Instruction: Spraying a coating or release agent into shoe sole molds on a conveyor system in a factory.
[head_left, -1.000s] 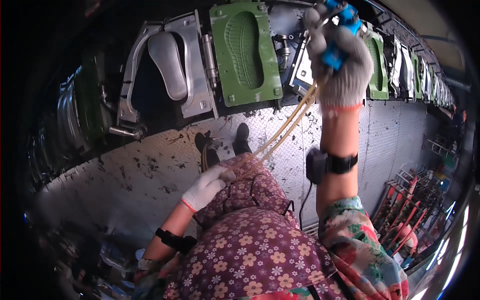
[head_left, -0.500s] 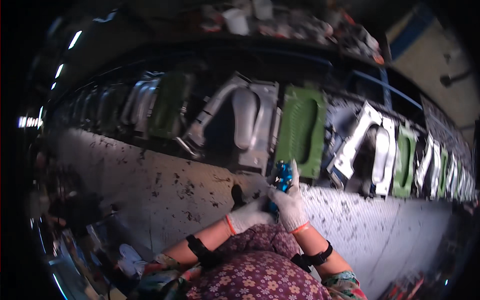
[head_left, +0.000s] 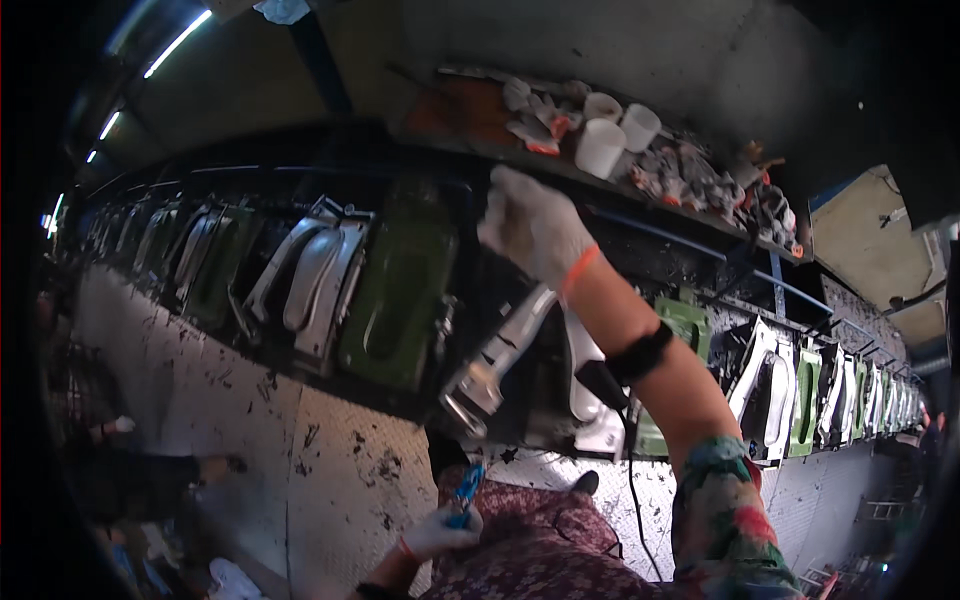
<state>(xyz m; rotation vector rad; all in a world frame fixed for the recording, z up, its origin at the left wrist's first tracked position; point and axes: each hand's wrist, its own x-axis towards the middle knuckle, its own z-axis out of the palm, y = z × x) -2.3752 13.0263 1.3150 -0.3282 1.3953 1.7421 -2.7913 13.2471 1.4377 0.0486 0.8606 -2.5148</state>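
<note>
My left hand, in a white glove with an orange cuff, is low near my lap. Its fingers are closed round a shiny blue, elongated object whose exact kind I cannot make out. My right arm stretches forward over the row of moulds. At its end the gloved right hand has bent fingers, above a dark gap beside a green mould. Whatever those fingers hold, if anything, is hidden. Beneath the right forearm lies an opened silver metal mould, partly covered by the arm.
More silver moulds and green ones line up both ways. Behind them, a shelf carries white cups and a heap of used gloves. A black cable hangs from my right arm. Dark scraps dot the metal floor.
My hands, together on the blue object before, have separated. The right has let go and reached far forward; the left keeps the object, lower down. The view has shifted.
</note>
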